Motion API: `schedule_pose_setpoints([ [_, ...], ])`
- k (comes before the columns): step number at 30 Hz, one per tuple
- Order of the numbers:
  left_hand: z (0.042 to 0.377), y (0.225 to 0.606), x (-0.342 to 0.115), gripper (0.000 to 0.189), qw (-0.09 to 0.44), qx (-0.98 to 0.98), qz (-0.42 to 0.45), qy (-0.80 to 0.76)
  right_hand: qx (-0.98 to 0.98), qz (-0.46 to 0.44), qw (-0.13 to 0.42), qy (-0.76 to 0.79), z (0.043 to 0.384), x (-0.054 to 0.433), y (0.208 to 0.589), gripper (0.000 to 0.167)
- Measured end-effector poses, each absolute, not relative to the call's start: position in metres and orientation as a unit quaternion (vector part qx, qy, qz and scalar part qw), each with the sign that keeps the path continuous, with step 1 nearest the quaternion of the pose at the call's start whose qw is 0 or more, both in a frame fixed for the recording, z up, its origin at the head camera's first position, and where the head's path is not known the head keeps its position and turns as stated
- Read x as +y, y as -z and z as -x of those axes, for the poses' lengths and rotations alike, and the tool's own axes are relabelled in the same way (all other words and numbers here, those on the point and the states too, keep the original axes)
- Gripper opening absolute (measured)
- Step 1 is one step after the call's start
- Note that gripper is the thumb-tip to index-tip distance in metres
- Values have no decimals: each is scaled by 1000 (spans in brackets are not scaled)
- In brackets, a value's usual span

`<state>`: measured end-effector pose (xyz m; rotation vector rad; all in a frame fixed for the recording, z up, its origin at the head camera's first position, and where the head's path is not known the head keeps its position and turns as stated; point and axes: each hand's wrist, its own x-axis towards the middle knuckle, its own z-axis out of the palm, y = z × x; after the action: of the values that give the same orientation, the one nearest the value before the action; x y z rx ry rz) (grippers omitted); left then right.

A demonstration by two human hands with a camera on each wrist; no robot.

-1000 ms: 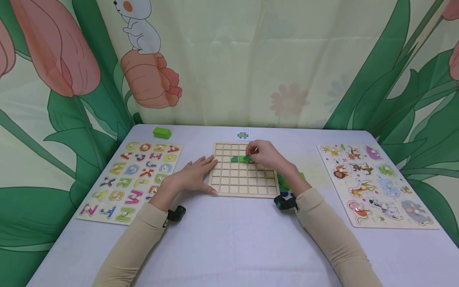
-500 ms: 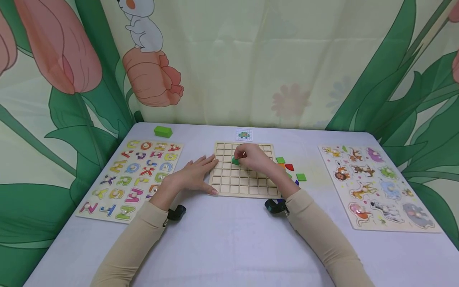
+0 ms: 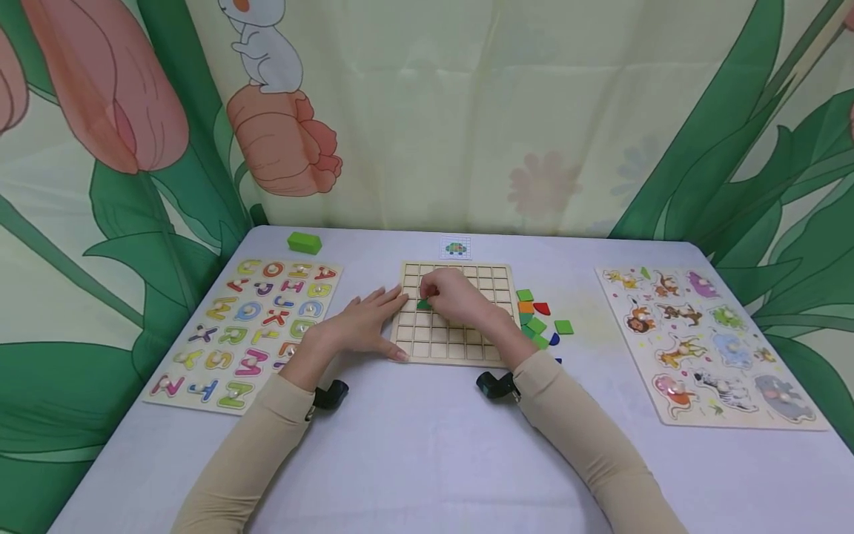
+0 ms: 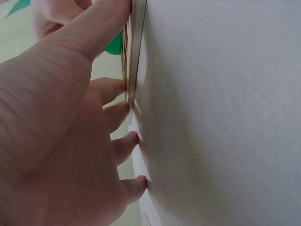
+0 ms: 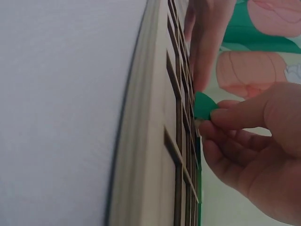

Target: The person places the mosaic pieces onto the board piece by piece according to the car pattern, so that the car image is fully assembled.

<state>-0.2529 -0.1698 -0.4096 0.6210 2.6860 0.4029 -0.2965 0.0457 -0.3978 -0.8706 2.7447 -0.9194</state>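
Our right hand (image 3: 459,298) pinches green piece (image 5: 203,105); board (image 3: 454,351) lies beneath grip, contact unclear. Left of grip, our left hand (image 3: 363,324) rests spread at board's edge. We're seemingly placing piece; next move likely calls for squaring it up, then releasing.

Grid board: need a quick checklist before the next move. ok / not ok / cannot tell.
1. Green piece pinched by the right hand: ok.
2. Left hand against the left side of the grid board: ok.
3. Green piece lying flat in a cell: not ok, it sticks up from the grid.
4. Cells beneath the right hand free: cannot tell, hidden in the head view.
5. Pattern card uncovered behind the board: ok.
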Motion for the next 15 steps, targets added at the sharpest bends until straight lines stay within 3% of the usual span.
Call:
schedule_pose_setpoints([
  [15, 251, 406, -168, 117, 175, 948, -219, -148, 918, 297, 55, 257, 294, 45, 402, 24],
])
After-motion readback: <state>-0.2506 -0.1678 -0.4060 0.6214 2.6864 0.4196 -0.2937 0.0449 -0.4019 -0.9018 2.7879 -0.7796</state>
